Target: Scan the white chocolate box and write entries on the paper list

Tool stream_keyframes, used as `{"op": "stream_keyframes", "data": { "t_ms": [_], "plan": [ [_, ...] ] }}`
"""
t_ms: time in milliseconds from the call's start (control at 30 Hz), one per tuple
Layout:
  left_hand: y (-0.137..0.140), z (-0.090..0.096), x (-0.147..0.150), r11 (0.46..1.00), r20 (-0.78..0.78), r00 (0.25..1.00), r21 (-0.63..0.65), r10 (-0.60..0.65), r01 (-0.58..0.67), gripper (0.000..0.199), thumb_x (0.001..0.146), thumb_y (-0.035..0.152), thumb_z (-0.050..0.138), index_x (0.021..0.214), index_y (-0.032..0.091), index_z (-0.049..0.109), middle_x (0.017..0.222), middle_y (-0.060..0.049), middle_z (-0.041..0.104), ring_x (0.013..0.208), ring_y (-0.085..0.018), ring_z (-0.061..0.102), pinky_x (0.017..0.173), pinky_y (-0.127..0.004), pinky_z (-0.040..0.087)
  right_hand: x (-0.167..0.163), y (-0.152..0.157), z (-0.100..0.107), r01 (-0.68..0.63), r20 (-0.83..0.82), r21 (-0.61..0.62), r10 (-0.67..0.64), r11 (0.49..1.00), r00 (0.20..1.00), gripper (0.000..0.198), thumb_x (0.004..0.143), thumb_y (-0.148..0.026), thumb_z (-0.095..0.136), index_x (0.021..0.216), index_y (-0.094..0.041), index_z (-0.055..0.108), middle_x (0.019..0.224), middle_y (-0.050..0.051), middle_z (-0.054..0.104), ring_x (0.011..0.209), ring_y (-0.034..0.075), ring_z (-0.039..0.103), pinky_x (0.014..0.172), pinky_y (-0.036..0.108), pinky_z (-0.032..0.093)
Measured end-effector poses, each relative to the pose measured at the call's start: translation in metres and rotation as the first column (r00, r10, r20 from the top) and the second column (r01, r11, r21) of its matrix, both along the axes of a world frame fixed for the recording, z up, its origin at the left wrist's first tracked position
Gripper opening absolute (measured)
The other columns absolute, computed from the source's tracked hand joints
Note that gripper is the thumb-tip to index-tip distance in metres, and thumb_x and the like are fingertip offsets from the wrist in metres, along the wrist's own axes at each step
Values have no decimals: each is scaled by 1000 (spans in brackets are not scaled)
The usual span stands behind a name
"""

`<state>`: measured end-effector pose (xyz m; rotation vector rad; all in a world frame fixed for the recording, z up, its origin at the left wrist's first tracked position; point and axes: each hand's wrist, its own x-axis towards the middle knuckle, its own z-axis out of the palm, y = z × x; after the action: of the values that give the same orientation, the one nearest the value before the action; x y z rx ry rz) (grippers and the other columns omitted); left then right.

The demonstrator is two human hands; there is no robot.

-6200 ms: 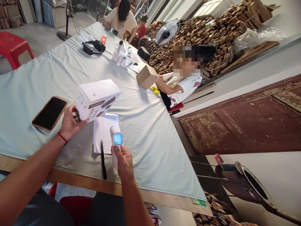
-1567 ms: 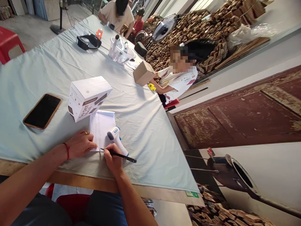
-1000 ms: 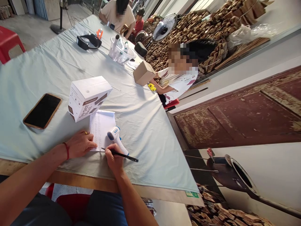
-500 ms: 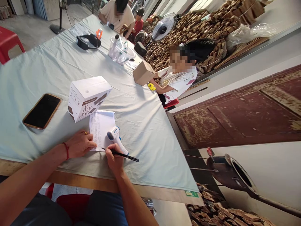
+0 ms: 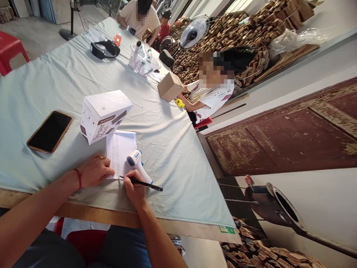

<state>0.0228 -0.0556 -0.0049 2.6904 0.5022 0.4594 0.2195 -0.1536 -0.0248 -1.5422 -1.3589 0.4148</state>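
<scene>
Writing on paper sheet (image 5: 120, 150) too small; red stool (image 5: 10, 48) cut off.

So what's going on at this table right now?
A person is writing on a sheet of paper: the right hand holds a black pen with its tip at the paper's near edge, and the left hand presses the paper flat. An infrared thermometer lies on the paper, a white box stands beyond it, and a phone lies to the left.
</scene>
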Motion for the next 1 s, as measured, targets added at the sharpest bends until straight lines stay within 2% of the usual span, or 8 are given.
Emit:
{"op": "stream_keyframes", "data": {
  "t_ms": [233, 533, 733, 1000],
  "plan": [
    [0, -1, 0, 1000, -14, 1000, -10, 9, -9, 26, 100, 25, 47, 100, 27, 73, 86, -3, 59, 77, -17, 51, 83, -33, 37, -2, 1, 2, 65, -36, 34, -63, 997, 997, 14, 74, -27, 52, 61, -23, 49, 54, -5, 48, 52, 13, 43, 52, 26, 38],
    [-1, 1, 0, 1000, -23, 1000, 13, 16, -16, 22, 98, 24, 50, 97, 25, 72, 84, -3, 59, 76, -17, 51, 81, -33, 37, -2, 1, 2, 39, -16, -6, -39, 999, 999, 13, 72, -27, 53, 60, -24, 48, 53, -4, 48, 51, 13, 42, 50, 27, 37],
    [-1, 2, 0, 1000, -21, 1000, 21, 15, -14, 22, 98, 24, 50, 96, 25, 72, 84, -3, 59, 76, -17, 51, 81, -33, 37, -2, 1, 2, 27, -37, 17, -27, 999, 999, 12, 71, -25, 54, 60, -24, 49, 53, -4, 48, 51, 13, 42, 50, 27, 36],
    [0, 2, 1, 1000, 0, 1000, 16, 16, -16, 21, 98, 23, 50, 91, 24, 70, 82, -3, 58, 76, -17, 50, 79, -32, 37, 2, 0, -3, -1, -17, -20, 1, 1000, 1000, 13, 75, -25, 54, 63, -25, 49, 56, -3, 50, 53, 16, 43, 53, 29, 36]
  ]
}}
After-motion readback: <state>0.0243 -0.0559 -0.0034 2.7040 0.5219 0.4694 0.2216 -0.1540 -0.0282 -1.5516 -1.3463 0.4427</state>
